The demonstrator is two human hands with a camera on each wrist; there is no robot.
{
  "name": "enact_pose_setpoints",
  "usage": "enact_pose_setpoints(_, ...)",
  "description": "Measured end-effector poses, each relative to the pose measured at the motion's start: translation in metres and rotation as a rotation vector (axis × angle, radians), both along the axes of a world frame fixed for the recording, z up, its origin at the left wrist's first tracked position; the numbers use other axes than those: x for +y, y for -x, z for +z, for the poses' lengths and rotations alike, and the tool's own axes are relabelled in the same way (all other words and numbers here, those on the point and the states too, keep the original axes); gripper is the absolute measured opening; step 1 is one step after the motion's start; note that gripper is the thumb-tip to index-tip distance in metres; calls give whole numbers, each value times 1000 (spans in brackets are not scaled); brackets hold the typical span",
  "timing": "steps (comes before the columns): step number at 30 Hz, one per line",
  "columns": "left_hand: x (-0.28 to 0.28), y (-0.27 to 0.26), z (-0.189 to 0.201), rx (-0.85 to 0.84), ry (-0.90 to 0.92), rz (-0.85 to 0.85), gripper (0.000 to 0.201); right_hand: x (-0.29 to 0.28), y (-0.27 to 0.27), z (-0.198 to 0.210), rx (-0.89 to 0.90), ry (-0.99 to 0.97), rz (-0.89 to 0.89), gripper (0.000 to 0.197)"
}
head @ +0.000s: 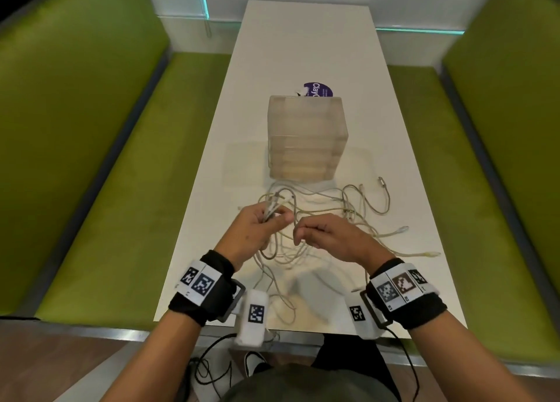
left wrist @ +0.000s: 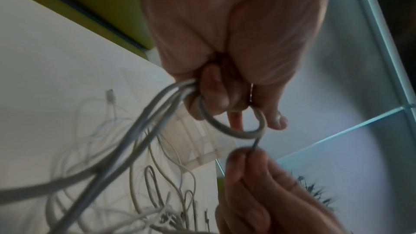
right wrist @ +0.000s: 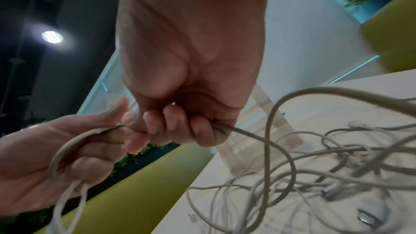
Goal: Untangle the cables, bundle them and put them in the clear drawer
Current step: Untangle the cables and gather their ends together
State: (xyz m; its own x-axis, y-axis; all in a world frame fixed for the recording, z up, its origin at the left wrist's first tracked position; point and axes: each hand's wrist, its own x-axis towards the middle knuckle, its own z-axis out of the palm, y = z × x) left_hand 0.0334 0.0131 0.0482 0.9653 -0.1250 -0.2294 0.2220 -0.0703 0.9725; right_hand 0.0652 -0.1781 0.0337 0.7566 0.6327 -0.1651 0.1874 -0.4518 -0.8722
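A tangle of pale grey cables (head: 327, 219) lies on the white table (head: 306, 44) in front of a clear drawer unit (head: 306, 138). My left hand (head: 257, 229) grips several strands of a looped cable (left wrist: 234, 129), its plug ends sticking up past the fingers. My right hand (head: 321, 232) is curled round the same cable (right wrist: 247, 134) just to the right, its fingers (right wrist: 171, 124) closed over it. Both hands hover above the near part of the tangle, almost touching each other. The drawers all look closed.
A purple round sticker (head: 318, 89) sits behind the drawer unit. Loose plug ends (head: 382, 182) lie at the right of the tangle. Green bench seats (head: 121, 174) flank the table on both sides. The table's near edge (head: 272, 329) is just under my wrists.
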Motion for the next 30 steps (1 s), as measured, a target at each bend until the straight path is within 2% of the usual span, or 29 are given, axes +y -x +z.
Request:
enact_pose_setpoints(2,-10,-2,1,-3,-7,-32,14,5,1,0,3,26,31,20)
enact_pose_setpoints(5,-18,-2,1,-28,-1,22,26,9,3,-3,38,23,18,22)
enact_pose_setpoints(9,-1,-4,9,17,215,159,28,-9,-1,-11,64,42,-25,27)
enact_pose_setpoints(11,19,-7,9,16,239,205,29,-22,-3,-16,61,26,-84,27)
enact_pose_setpoints(14,39,-9,-2,11,-10,194,31,-29,-6,-21,55,27,-139,27)
enact_pose_setpoints(17,35,-8,-9,-26,-233,48,30,-21,-5,-20,16,58,-107,24)
enact_pose_setpoints(20,19,-8,-10,-86,-294,-162,26,-10,-5,-12,-3,34,-89,24)
enact_pose_setpoints(23,5,-11,-14,-69,-338,-276,26,-4,-6,-7,18,-15,-96,24)
enact_pose_setpoints(25,0,-12,-15,-48,-321,-282,35,-3,-8,-5,29,-64,-114,23)
enact_pose_setpoints(28,-4,-11,-12,-115,-319,-264,17,-1,-8,-2,35,-124,-132,27)
enact_pose_setpoints(30,-4,-10,-9,-137,-267,-197,15,-2,-9,-5,48,-79,-130,26)
